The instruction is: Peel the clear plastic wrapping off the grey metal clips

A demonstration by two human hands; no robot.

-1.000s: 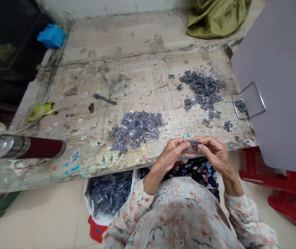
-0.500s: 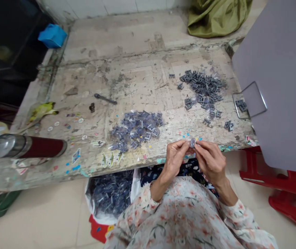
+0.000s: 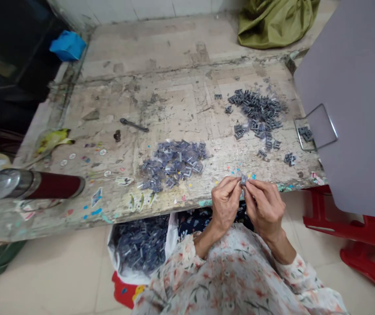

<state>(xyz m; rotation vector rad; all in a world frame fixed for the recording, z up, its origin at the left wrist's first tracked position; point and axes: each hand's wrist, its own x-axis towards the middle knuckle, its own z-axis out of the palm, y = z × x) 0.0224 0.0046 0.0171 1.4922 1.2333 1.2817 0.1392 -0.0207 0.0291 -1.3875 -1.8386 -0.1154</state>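
Between my fingertips, over the front edge of the worn table [image 3: 174, 105], is a small grey plastic part [image 3: 243, 180]. My left hand [image 3: 225, 203] pinches it from the left, and my right hand [image 3: 264, 203] pinches it from the right. Any clear piece on it is too small to make out. Left of my hands lies a heap of clear plastic pieces with grey parts [image 3: 176, 164]. Farther back on the right spreads a pile of dark grey plastic parts [image 3: 256, 107], with several loose ones around it.
A white bag [image 3: 141, 245] full of similar pieces stands below the table edge. On the left lie a dark red thermos [image 3: 56, 186] and a dark rod-like tool [image 3: 134, 125]. A grey panel [image 3: 355, 100] rises at right, above a red stool [image 3: 348, 223].
My hands have shifted slightly, and the small grey part between them is turned more upright. The heaps on the table look the same.
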